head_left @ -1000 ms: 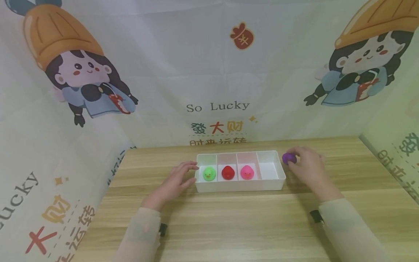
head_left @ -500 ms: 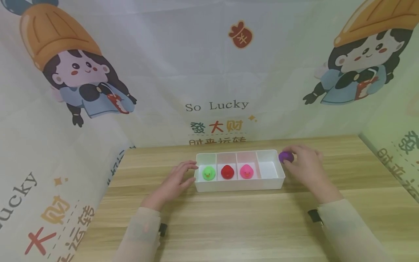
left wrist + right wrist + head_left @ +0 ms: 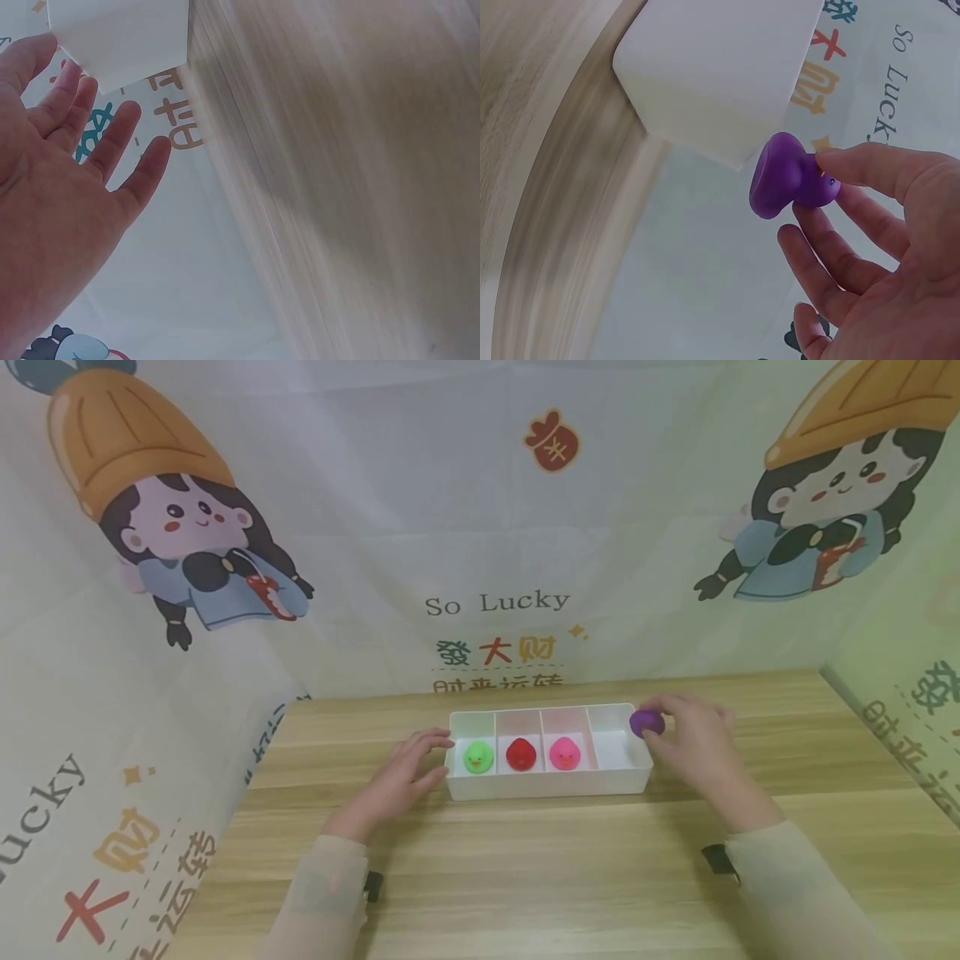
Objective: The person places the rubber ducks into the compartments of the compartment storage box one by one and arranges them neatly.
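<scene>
My right hand (image 3: pixel 696 739) pinches a purple rubber duck (image 3: pixel 791 178) by its head between thumb and fingers. In the head view that duck overlaps the right end wall of a white divided box (image 3: pixel 551 785). A green duck (image 3: pixel 478 757), a red duck (image 3: pixel 521 755) and a pink duck (image 3: pixel 565 753) sit in separate compartments from the left; the rightmost compartment (image 3: pixel 617 748) shows only its bare floor. My left hand (image 3: pixel 408 774) is at the box's left end with relaxed, spread fingers, fingertips right at the wall. The left wrist view shows its thumb and fingertips beside the white end (image 3: pixel 124 41).
The box stands on a wood-grain table (image 3: pixel 525 868), toward its back edge. Behind and at both sides hangs a printed cloth backdrop (image 3: pixel 375 527) with cartoon figures and lettering. Each sleeve has a small black device (image 3: pixel 721 860) at the wrist.
My right hand has moved left with the purple duck, from beside the box to over its right end wall. The left hand and the other ducks have stayed put.
</scene>
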Motion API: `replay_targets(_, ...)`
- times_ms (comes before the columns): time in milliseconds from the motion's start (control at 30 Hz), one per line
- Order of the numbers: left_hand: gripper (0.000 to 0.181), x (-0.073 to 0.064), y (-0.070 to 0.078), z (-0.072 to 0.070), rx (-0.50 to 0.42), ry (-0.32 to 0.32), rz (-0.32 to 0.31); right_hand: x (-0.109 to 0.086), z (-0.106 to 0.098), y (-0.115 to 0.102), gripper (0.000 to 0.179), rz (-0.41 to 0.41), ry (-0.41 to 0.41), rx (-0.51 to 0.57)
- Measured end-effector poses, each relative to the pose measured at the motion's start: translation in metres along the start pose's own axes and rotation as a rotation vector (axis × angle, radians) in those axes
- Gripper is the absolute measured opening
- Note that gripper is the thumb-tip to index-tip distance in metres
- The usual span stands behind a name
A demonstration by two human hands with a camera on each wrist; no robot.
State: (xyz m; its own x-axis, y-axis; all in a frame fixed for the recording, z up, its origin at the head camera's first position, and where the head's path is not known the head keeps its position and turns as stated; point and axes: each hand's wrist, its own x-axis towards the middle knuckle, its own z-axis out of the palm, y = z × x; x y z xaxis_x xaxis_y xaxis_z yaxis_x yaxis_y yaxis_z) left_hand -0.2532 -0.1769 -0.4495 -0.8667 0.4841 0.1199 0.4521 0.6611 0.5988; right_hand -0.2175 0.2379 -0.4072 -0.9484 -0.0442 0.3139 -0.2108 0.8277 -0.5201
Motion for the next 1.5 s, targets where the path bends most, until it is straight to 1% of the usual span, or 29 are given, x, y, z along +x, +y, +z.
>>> replay_targets(200, 0.04, 0.001, 0.0, -0.001, -0.012, -0.008, -0.006, -0.002, 0.003, -0.006, 0.029, -0.009, -0.033, -0.017)
replay_targets(333, 0.04, 0.001, -0.001, 0.0, -0.012, -0.01, -0.007, -0.004, 0.007, -0.008, 0.026, -0.044, -0.051, -0.03)
replay_targets(533, 0.041, 0.0, -0.001, 0.0, -0.028, -0.016, -0.013, -0.006, 0.011, -0.008, 0.026, -0.081, -0.037, -0.009)
replay_targets(767, 0.04, -0.001, -0.001, -0.001, -0.029, -0.013, -0.011, -0.007, 0.014, -0.01, 0.025, -0.08, -0.049, -0.013)
replay_targets(967, 0.04, -0.001, 0.0, 0.0, -0.041, -0.014, -0.021, -0.007, 0.017, -0.011, 0.024, -0.087, -0.057, 0.0)
replay_targets(1233, 0.04, 0.0, 0.0, 0.0, -0.034, -0.011, -0.008, -0.007, 0.024, -0.011, 0.025, -0.08, -0.079, -0.006)
replay_targets(1500, 0.039, -0.001, 0.0, 0.0, -0.031, -0.005, -0.007, -0.006, 0.028, -0.01, 0.025, -0.094, -0.094, -0.016)
